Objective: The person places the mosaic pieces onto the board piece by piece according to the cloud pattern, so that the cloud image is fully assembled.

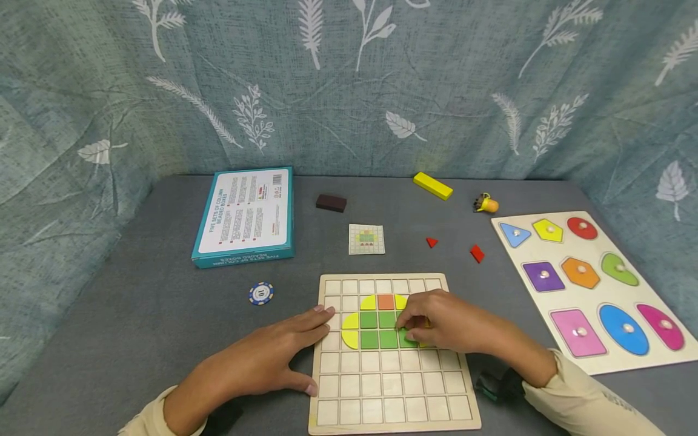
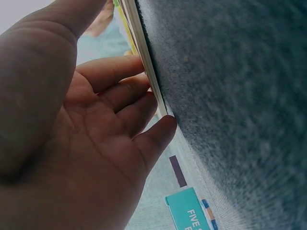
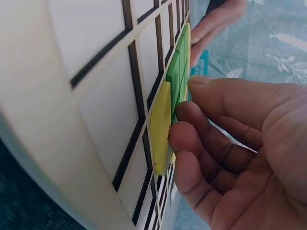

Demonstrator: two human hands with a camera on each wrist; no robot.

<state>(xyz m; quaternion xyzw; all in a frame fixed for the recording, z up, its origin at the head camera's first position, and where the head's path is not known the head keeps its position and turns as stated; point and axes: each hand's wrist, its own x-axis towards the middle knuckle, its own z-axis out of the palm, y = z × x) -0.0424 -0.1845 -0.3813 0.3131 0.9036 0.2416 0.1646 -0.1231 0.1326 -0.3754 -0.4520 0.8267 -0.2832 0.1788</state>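
A light wooden grid board (image 1: 380, 414) lies flat on the table with a pattern of tiles on it. Yellow quarter-round tiles (image 1: 351, 330) flank green square tiles (image 1: 388, 338), and an orange-red square tile (image 1: 385, 301) sits at the top. My left hand (image 1: 267, 357) steadies the board's left side, thumb spread and fingertips on its edge (image 2: 152, 72). Over the right part of the pattern, my right hand (image 1: 449, 321) has curled fingers, with fingertips (image 3: 184, 136) right at the green and yellow tiles. I cannot tell whether it pinches one. That hand covers some tiles.
Behind the board lie a small pattern card (image 1: 366, 239), a red triangle (image 1: 432, 242), a red tile (image 1: 477, 253), dark (image 1: 331, 203) and yellow blocks (image 1: 433, 186) and a small yellow-orange figure (image 1: 486, 203). A teal box (image 1: 245, 212) and poker chip (image 1: 261, 293) are left; a knobbed shape puzzle (image 1: 591, 290) is right.
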